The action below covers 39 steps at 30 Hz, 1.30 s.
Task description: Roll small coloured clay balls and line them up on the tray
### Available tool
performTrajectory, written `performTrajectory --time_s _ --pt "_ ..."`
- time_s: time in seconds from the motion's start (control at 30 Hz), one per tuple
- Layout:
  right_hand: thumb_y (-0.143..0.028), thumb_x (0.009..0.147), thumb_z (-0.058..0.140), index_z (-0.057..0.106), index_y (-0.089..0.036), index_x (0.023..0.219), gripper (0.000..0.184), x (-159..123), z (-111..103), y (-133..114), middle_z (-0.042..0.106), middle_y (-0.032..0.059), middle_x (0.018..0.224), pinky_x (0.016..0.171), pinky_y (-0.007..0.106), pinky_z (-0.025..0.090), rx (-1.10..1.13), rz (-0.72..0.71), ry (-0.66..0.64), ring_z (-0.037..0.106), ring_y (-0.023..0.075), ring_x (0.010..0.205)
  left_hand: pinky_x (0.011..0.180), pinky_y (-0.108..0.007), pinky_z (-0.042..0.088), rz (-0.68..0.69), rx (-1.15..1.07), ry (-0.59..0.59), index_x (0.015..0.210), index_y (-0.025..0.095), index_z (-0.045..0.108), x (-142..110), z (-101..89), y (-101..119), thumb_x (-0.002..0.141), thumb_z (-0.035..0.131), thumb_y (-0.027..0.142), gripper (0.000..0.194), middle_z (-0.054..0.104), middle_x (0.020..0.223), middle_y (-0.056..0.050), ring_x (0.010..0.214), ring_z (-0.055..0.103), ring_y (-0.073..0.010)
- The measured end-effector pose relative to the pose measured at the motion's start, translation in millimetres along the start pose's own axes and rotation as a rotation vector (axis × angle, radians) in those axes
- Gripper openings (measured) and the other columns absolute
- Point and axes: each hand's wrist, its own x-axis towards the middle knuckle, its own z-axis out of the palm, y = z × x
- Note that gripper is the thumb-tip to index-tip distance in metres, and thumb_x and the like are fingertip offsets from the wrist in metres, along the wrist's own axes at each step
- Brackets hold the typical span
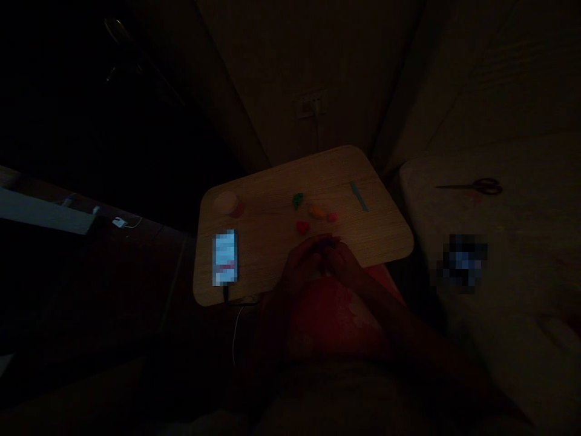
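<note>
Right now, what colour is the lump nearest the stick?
The lump looks pink in the head view.

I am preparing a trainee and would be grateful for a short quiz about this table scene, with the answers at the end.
1. Open question: what colour is the piece lying between the green piece and the pink piece?
2. True or false: the person's two hands are far apart.
3. Fill in: in the picture, the scissors lie to the ____ of the small table.

Key
1. Orange: it is the orange piece.
2. False: the left hand and the right hand are together near the table's front edge.
3. Right.
</note>
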Motion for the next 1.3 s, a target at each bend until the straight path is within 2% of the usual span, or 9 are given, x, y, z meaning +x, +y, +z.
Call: performTrajectory --time_s 0.13,0.27,0.43,0.57,0.73,0.87,0.97,1.13,1.3 --pt "-0.071 0.082 0.064 0.055 -0.021 0.064 0.054 3 -1 6 0.051 -0.0004 0.056 0.047 0.026 0.041 0.24 0.126 -0.082 0.048 0.0135 0.05 0.078 -0.033 0.064 -0.03 -0.011 0.035 0.128 0.021 0.074 0 -0.5 0 0.084 0.078 0.054 0.055 0.077 0.126 -0.014 0.104 0.076 -0.0285" --pt "-0.072 0.069 0.077 0.064 -0.02 0.084 0.055 5 -3 10 0.06 0.0005 0.069 0.049 0.025 0.047 0.415 0.214 -0.096 0.051 0.0131 0.054 0.066 -0.031 0.063 -0.042 0.038 0.141 0.113 0.017 0.079 1 -0.9 -1 0.077 0.082 0.059 0.055 0.081 0.108 -0.012 0.08 0.076 -0.0233" --pt "-0.085 0.082 0.056 0.064 -0.018 0.081 0.068 5 -3 10 0.056 0.0021 0.066 0.051 0.027 0.046 0.265 0.197 -0.142 0.048 0.0132 0.056 0.081 -0.032 0.062 0.055 0.242 0.189 0.099 0.017 0.081 2 -4.0 3 0.085 0.078 0.045 0.031 0.081 0.096 -0.007 0.087 0.075 -0.0227" --pt "-0.085 0.085 0.052 0.063 -0.018 0.079 0.068 4 1 5 0.054 0.0014 0.067 0.049 0.025 0.041 0.188 0.178 -0.096 0.046 0.0126 0.057 0.085 -0.031 0.06 0.226 0.438 0.204 0.093 0.019 0.082 2 -4.6 5 0.09 0.073 0.031 0.015 0.081 0.095 -0.006 0.089 0.075 -0.0201" --pt "-0.082 0.081 0.061 0.06 -0.017 0.074 0.065 4 4 -6 0.053 -0.0006 0.063 0.048 0.024 0.039 0.125 0.189 -0.104 0.046 0.0109 0.053 0.087 -0.034 0.061 0.378 0.688 0.265 0.099 0.02 0.081 -1 -3.3 0 0.099 0.061 0.027 0.021 0.081 0.095 -0.006 0.09 0.075 -0.0193" --pt "-0.075 0.087 0.058 0.061 -0.017 0.077 0.059 4 4 -10 0.055 -0.0001 0.063 0.048 0.025 0.04 0.042 0.167 -0.053 0.049 0.0118 0.053 0.095 -0.039 0.061 0.481 0.815 0.257 0.112 0.021 0.079 -2 -4.3 -5 0.102 0.058 0.028 0.025 0.081 0.107 -0.008 0.1 0.075 -0.021" --pt "-0.068 0.093 0.054 0.06 -0.018 0.078 0.052 3 3 -9 0.057 0.0003 0.064 0.049 0.025 0.042 -0.05 0.122 -0.027 0.051 0.0125 0.054 0.101 -0.042 0.059 0.515 0.832 0.205 0.123 0.022 0.075 -1 -5.7 -7 0.103 0.055 0.027 0.029 0.079 0.116 -0.01 0.11 0.073 -0.0225" --pt "-0.061 0.094 0.051 0.059 -0.018 0.078 0.047 3 -3 -9 0.057 0.0009 0.065 0.051 0.025 0.04 -0.146 0.087 -0.014 0.051 0.0137 0.057 0.109 -0.047 0.054 0.473 0.729 0.095 0.136 0.022 0.068 -1 -5.5 -3 0.105 0.05 0.028 0.037 0.073 0.131 -0.013 0.124 0.068 -0.0252" --pt "-0.056 0.094 0.05 0.056 -0.02 0.07 0.044 3 -5 -12 0.055 0.0003 0.06 0.049 0.025 0.036 -0.176 0.02 -0.017 0.048 0.0127 0.054 0.112 -0.046 0.052 0.341 0.497 0.102 0.128 0.023 0.074 0 -4.0 -4 0.103 0.055 0.036 0.033 0.075 0.129 -0.011 0.123 0.069 -0.0249"
